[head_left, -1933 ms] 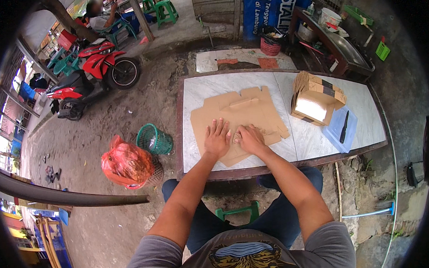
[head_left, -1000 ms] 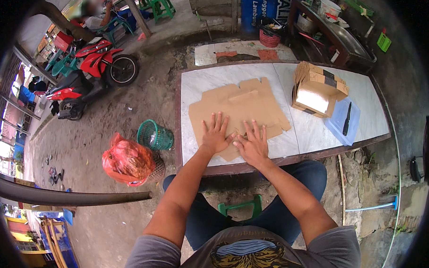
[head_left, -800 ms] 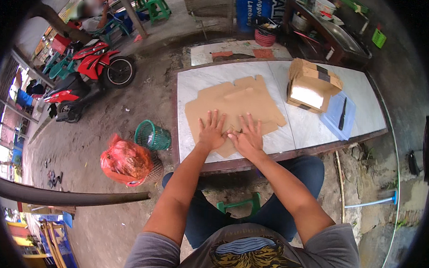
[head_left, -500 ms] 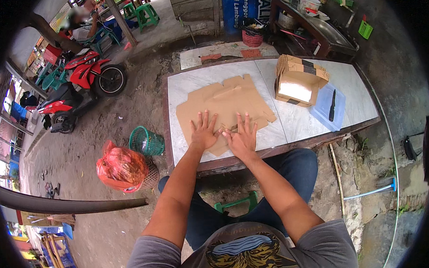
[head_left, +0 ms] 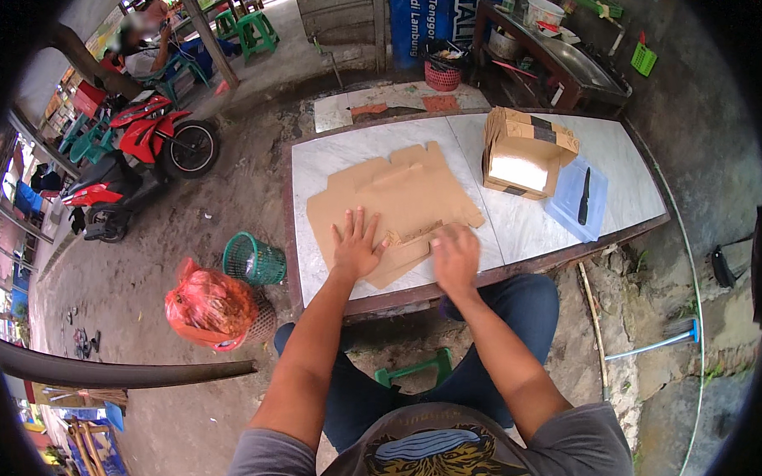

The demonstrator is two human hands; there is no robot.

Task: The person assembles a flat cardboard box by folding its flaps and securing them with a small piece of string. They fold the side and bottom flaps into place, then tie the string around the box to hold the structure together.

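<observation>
Our left hand [head_left: 357, 247], fingers spread flat, pins the cardboard sheet [head_left: 395, 207] on the tabletop [head_left: 333, 161], w/ its loose flap at 3 o'clock, under our right hand [head_left: 454, 257], fingers curled, grip unclear.

Soft, even daylight, faint shadows; fisheye bends the dark-vignetted edges, and the right hand [head_left: 454, 256] blurs.

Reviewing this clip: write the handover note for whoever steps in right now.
Left hand: open, flat, pressing the flattened cardboard blank on the marble table.
Right hand: palm down on the blank's near edge, blurred.
Elsewhere: assembled cardboard box on its side; black knife on a blue lid.
Done: blank laid flat.
Left: no walls raised yet.
</observation>
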